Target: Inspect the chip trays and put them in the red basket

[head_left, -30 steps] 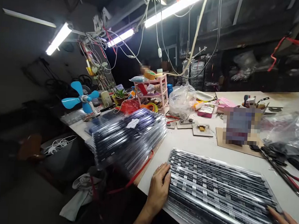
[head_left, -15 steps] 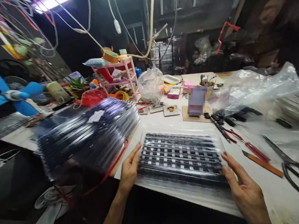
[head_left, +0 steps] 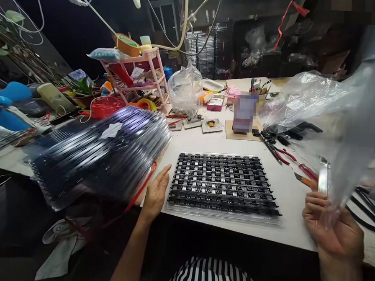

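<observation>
A clear tray (head_left: 224, 186) filled with rows of black parts with silvery pins lies uncovered near the table's front edge. Just left of it is my left hand (head_left: 156, 193), its fingers together and the thumb alongside; whether it touches the tray's edge is unclear. To the right of the tray, my right hand (head_left: 333, 228) is closed round a clear plastic sheet (head_left: 361, 124) that rises blurred above it. A shiny metallic piece (head_left: 324, 177) shows at the fingers of the same hand. Left of the tray, a stack of plastic trays (head_left: 105, 153) carries a white scrap.
Pliers (head_left: 284, 156), an orange-handled knife (head_left: 303, 179) and black scissors (head_left: 366, 208) lie at the right. A phone (head_left: 244, 112) stands behind the tray. A pink rack (head_left: 156, 71) and a blue fan (head_left: 11, 106) are at the left.
My right hand has moved right, away from the tray, and now grips the raised plastic sheet. The clear cover over the black parts is gone. The view has shifted slightly.
</observation>
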A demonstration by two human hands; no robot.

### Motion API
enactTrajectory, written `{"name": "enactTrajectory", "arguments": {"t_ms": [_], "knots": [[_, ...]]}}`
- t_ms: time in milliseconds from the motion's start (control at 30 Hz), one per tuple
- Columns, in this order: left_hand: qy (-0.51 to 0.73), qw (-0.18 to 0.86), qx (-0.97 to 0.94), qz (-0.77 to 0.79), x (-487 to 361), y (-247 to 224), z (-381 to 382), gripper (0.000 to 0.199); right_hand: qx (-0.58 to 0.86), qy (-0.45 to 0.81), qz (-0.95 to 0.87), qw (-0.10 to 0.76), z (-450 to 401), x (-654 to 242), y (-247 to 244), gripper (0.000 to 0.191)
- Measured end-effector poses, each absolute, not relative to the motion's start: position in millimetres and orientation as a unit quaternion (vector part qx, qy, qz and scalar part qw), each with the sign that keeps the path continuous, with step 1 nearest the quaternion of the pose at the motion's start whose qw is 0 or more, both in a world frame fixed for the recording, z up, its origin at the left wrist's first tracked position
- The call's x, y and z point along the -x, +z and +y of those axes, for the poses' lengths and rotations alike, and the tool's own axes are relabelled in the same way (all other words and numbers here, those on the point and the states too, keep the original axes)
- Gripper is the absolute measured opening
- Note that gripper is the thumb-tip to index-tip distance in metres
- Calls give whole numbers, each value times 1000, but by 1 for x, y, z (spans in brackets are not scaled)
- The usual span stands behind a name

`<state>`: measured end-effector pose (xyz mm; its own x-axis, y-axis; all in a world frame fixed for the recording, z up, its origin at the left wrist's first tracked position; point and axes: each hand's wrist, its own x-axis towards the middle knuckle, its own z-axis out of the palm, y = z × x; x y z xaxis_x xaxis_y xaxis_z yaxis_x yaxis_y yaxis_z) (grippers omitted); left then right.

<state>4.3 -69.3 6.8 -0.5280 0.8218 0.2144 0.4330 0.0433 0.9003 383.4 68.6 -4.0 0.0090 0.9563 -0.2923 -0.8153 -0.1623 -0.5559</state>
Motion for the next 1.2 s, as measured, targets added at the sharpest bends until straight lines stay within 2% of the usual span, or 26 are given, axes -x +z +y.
{"name": "enactTrajectory", "arguments": {"t_ms": [67,133,400,1033,1200], "knots": [[494,180,-456,718,-7,-6,-74,47,204,742,-54,637,68,-384,-4,66],[486,177,-461,721,-10,-12,-76,47,149,757,-13,636,67,-384,-6,66],[411,123,-512,744,-8,-17,-77,53,112,753,17,648,68,-384,-11,69],[356,125,-492,784,-9,-13,-73,57,151,755,3,638,67,-377,-11,39],[345,140,-471,800,-7,-13,-73,58,162,757,17,632,68,-377,-13,25]]}}
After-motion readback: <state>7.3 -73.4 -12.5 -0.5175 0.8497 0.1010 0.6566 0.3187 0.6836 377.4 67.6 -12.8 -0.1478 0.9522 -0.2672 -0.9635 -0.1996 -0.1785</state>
